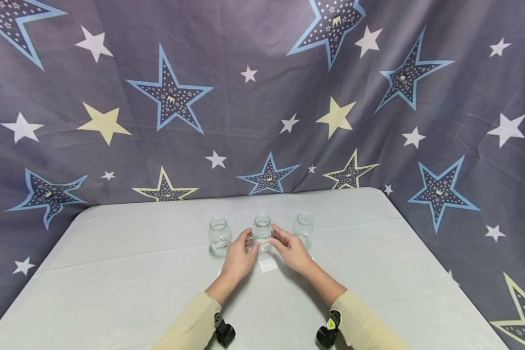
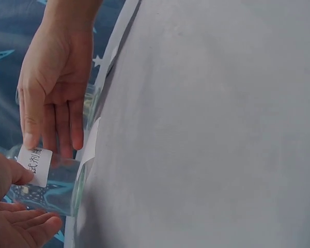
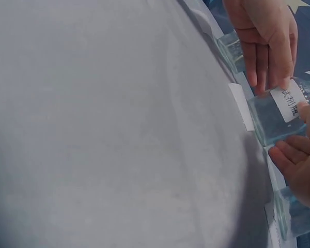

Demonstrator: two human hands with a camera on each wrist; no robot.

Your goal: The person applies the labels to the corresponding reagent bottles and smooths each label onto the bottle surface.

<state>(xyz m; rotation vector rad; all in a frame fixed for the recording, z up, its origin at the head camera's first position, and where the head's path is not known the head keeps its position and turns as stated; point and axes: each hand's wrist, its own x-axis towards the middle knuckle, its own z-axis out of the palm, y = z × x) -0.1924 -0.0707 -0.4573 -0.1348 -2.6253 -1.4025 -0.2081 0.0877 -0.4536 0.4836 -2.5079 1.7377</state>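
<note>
Three clear round-bellied glass jars with wide necks stand in a row. Both my hands hold the middle jar point(image 1: 262, 221) from its two sides. Across its front is a white label point(image 2: 40, 168) with handwritten characters. My left hand point(image 1: 239, 257) has its thumb on the label's left part. The thumb of my right hand point(image 1: 294, 252) touches the label's other end, with the fingers along the jar's side. Just beyond my left hand stands the left jar point(image 1: 219, 236), also labelled. The right jar point(image 1: 305, 224) is partly hidden behind my right hand.
A white paper slip point(image 1: 268, 265) lies on the table in front of the middle jar. Pale cloth covers the table point(image 1: 135, 291). Behind it hangs a grey star-patterned curtain point(image 1: 236, 121). Each wrist wears a small black camera point(image 1: 224, 333).
</note>
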